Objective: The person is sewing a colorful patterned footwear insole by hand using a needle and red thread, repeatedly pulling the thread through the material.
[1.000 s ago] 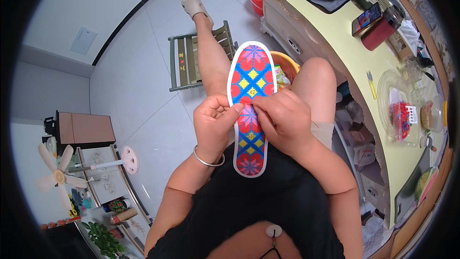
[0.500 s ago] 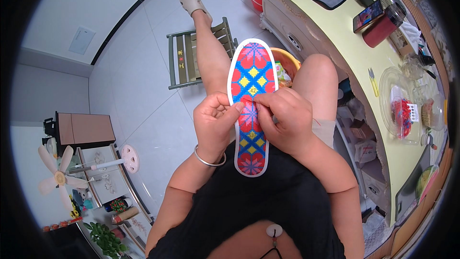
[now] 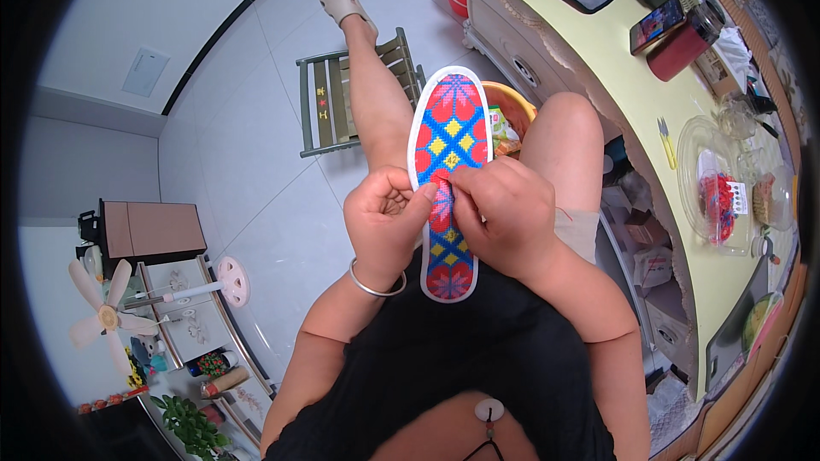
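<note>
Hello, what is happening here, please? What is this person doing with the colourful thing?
A seated person holds an embroidered shoe insole, patterned in blue, red and yellow, above the lap. The left hand grips its left edge. The right hand lies over the middle with fingertips pinched on the stitching, as in hand sewing; a needle is too small to see. A bracelet is on the left wrist. A small wooden stool stands on the floor beyond.

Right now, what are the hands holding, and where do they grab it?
Both hold the colourful insole near its middle: the left hand on its left edge, the right hand pinching on top.
</note>
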A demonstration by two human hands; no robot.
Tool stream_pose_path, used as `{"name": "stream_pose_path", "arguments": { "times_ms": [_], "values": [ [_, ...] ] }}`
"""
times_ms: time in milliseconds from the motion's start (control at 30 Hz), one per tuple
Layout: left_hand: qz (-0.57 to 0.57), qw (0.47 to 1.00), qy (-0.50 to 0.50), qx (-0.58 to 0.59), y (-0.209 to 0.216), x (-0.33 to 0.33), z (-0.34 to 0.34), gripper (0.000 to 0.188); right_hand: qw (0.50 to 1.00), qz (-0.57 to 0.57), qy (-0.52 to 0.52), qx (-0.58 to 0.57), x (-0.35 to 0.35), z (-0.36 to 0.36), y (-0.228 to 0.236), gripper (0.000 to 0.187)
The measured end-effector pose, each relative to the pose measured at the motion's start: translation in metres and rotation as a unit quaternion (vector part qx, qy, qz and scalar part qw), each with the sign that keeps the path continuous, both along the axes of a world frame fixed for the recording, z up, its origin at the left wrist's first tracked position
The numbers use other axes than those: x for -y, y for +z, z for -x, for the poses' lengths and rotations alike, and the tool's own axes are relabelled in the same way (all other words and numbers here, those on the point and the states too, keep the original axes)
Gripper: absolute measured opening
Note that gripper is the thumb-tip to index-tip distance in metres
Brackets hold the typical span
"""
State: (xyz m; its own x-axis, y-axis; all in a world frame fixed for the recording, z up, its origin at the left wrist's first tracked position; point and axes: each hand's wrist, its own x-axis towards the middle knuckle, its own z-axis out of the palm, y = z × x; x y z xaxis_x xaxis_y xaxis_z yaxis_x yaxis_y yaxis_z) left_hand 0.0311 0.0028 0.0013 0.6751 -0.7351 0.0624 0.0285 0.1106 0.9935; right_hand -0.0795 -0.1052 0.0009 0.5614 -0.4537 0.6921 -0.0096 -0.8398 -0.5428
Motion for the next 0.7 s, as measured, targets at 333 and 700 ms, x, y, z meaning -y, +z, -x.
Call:
{"name": "stream_pose_path", "arguments": {
  "times_ms": [333, 700],
  "values": [
    [0.008, 0.955, 0.074, 0.287, -0.013, 0.001, 0.0, 0.015, 0.999, -0.023, -0.024, -0.039, -0.008, 0.0, 0.004, 0.012],
    [0.125, 0.992, 0.025, -0.012, 0.004, 0.001, -0.007, 0.01, 0.971, -0.219, -0.013, 0.095, 0.012, 0.014, 0.01, 0.011]
  ]
}}
